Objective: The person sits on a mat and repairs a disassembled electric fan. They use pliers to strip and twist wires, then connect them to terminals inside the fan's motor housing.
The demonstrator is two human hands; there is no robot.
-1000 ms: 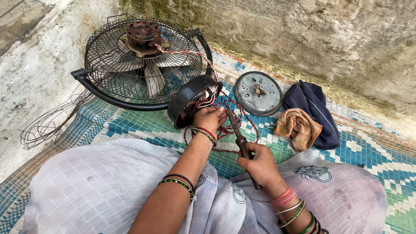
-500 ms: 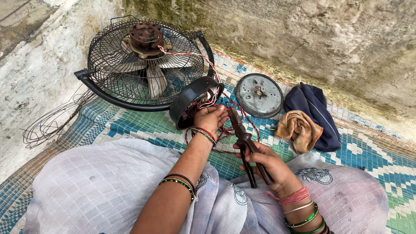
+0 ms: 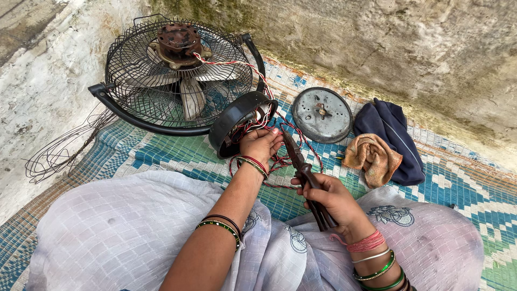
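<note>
Pliers point(image 3: 302, 172), dark and worn, sit gripped in the right hand point(image 3: 331, 196), nose aimed at the red-and-white twisted wires point(image 3: 280, 159) just beside the left hand point(image 3: 261, 144). That hand closes on the round black motor housing point(image 3: 237, 124) on the woven mat point(image 3: 161, 153), before the wire-grilled fan point(image 3: 177, 75).

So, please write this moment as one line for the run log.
left hand: grips black motor housing | right hand: holds pliers, tips near red-white wires | fan, round metal cover, brown cloth: on mat
</note>
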